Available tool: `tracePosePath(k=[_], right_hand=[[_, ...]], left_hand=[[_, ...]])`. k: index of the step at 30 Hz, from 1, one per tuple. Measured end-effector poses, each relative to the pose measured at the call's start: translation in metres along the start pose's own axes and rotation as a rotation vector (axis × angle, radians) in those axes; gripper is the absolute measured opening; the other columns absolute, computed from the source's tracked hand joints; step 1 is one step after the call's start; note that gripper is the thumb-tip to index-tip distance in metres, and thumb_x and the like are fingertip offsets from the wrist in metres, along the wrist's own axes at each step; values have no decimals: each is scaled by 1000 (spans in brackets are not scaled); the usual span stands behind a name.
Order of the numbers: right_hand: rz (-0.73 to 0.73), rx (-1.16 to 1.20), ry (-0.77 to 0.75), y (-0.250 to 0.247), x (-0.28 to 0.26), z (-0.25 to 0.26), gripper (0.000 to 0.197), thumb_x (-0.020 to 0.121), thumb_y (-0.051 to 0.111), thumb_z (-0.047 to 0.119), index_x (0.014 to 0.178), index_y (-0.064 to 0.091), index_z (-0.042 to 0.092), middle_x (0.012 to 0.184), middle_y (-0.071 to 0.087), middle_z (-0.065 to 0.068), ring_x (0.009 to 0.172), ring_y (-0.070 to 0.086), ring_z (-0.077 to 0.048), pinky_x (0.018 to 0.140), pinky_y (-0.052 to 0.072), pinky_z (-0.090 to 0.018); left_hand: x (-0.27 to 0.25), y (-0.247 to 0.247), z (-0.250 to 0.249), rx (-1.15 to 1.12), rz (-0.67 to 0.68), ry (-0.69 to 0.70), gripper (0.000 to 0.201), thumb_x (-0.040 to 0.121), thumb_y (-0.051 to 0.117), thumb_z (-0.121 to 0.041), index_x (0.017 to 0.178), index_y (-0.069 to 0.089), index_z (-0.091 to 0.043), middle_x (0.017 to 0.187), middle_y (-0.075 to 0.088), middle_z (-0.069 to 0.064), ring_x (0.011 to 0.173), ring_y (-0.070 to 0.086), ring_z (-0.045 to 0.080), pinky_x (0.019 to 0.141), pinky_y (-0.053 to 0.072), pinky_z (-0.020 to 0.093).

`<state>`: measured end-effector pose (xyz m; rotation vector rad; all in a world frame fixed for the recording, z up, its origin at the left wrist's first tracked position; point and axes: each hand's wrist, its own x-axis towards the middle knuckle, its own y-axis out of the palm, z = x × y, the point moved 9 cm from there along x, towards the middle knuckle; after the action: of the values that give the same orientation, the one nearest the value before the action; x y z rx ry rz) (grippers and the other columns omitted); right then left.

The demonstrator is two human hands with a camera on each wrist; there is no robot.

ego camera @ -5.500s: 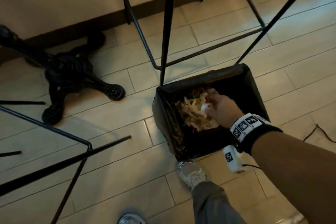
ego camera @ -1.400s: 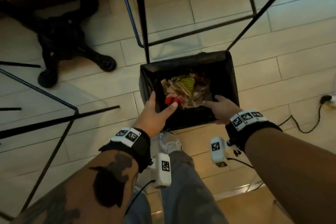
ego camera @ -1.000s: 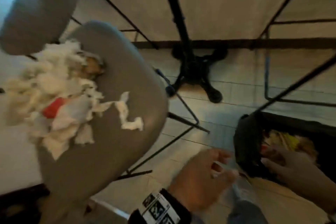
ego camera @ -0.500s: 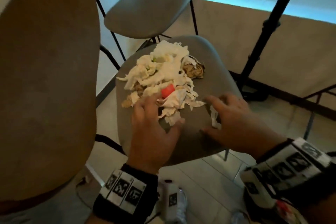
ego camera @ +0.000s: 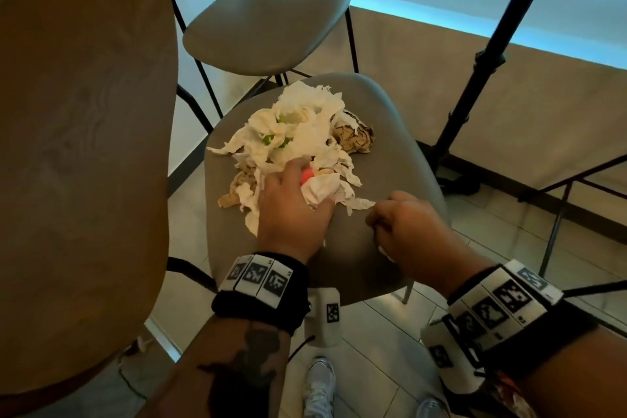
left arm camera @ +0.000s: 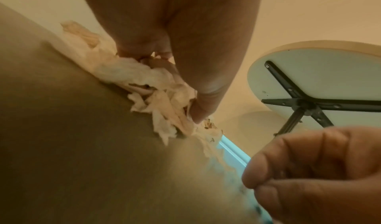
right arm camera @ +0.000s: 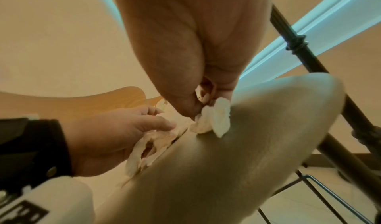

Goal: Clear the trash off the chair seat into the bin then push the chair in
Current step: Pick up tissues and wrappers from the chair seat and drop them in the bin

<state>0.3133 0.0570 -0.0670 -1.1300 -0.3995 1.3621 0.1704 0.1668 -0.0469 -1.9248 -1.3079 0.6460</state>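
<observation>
A grey chair seat (ego camera: 356,258) is seen from above in the head view, with a heap of torn white paper trash (ego camera: 298,136) spread over its middle and far part. Within the heap, a crumpled brown paper wad (ego camera: 353,137) lies at its right edge, a second brown wad (ego camera: 237,187) at its near left edge, small green bits (ego camera: 269,139) near its middle, and a red piece (ego camera: 307,175) at its near side.

The left hand (ego camera: 291,210) is laid on the near side of the heap, its fingers curled into the white paper beside the red piece; in the left wrist view a bunch of tissue (left arm camera: 148,87) is gripped between thumb and fingers against the seat.

The right hand (ego camera: 407,231) is held to the right of the heap, over the near right part of the seat, closed into a loose fist. In the right wrist view a small white scrap (right arm camera: 216,118) is pinched by its fingertips (right arm camera: 204,98), the scrap touching the seat surface.

A round wooden table top (ego camera: 78,146) is seen to the left of the seat, overlapping its left edge from above. A second grey stool (ego camera: 264,20) stands just beyond the seat. A black pole (ego camera: 481,58) rises to the right of the seat.
</observation>
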Motion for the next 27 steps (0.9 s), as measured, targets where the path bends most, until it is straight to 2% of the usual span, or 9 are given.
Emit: tracePosePath(k=[4, 6, 8, 10, 14, 16, 21, 25, 27], right_hand=[[-86, 264, 49, -8, -8, -19, 18, 99, 58, 21, 115, 67, 24, 110, 54, 5, 92, 55, -9, 76, 48, -18], [-158, 370, 65, -14, -14, -27, 11, 98, 59, 21, 102, 65, 29, 104, 57, 7, 86, 56, -6, 69, 43, -15], [-213, 469, 78, -21, -20, -34, 17, 97, 61, 21, 90, 59, 36, 98, 60, 10, 87, 59, -6, 69, 45, -17], [-249, 542, 85, -27, -24, -38, 19, 96, 62, 19, 88, 59, 36, 96, 63, 10, 88, 62, -7, 72, 48, -19], [-260, 589, 107, -27, -27, -46, 16, 96, 62, 17, 91, 64, 32, 92, 67, 7, 85, 67, -9, 78, 58, -28], [-276, 605, 106, -27, -30, -51, 16, 96, 63, 17, 90, 65, 32, 89, 68, 7, 81, 68, -9, 74, 58, -26], [-387, 627, 123, -39, -61, -83, 17, 95, 64, 16, 91, 63, 33, 88, 69, 6, 77, 69, -8, 69, 56, -20], [-485, 704, 188, -48, -108, -133, 12, 95, 64, 14, 96, 67, 26, 82, 71, 4, 72, 71, -3, 65, 57, -13], [-535, 803, 288, -45, -149, -179, 9, 95, 65, 13, 98, 69, 20, 83, 73, 1, 73, 73, -6, 67, 58, -16]], left_hand=[[-7, -17, -9, -95, -41, 20, 60, 79, 74, -47, 129, 43, -44, 125, 50, -5, 113, 55, 16, 91, 58, 39], [-14, -29, -19, -133, -76, 64, 58, 80, 75, -50, 129, 44, -43, 128, 53, -7, 113, 57, 13, 86, 61, 36], [-20, -42, -32, -190, -95, 102, 57, 82, 77, -47, 127, 44, -43, 129, 55, -10, 113, 59, 10, 81, 62, 30], [-23, -47, -42, -276, -86, 112, 55, 83, 78, -42, 125, 43, -45, 126, 53, -17, 112, 57, 4, 77, 60, 23], [-27, -41, -51, -326, -28, 108, 54, 84, 79, -36, 125, 45, -39, 106, 52, -27, 93, 51, -28, 62, 48, 2], [-30, -33, -53, -331, 3, 112, 53, 84, 79, -37, 123, 43, -42, 104, 49, -33, 91, 45, -36, 61, 46, 0], [-48, -27, -87, -332, 58, 162, 57, 81, 79, -41, 121, 39, -49, 104, 47, -42, 97, 47, -28, 63, 48, 2], [-82, -17, -151, -431, 122, 366, 58, 81, 77, -37, 129, 44, -31, 115, 57, -18, 104, 62, -4, 72, 54, 9], [-106, 20, -186, -491, 250, 460, 56, 83, 75, -30, 129, 45, -21, 113, 58, -14, 101, 65, 1, 73, 54, 11]])
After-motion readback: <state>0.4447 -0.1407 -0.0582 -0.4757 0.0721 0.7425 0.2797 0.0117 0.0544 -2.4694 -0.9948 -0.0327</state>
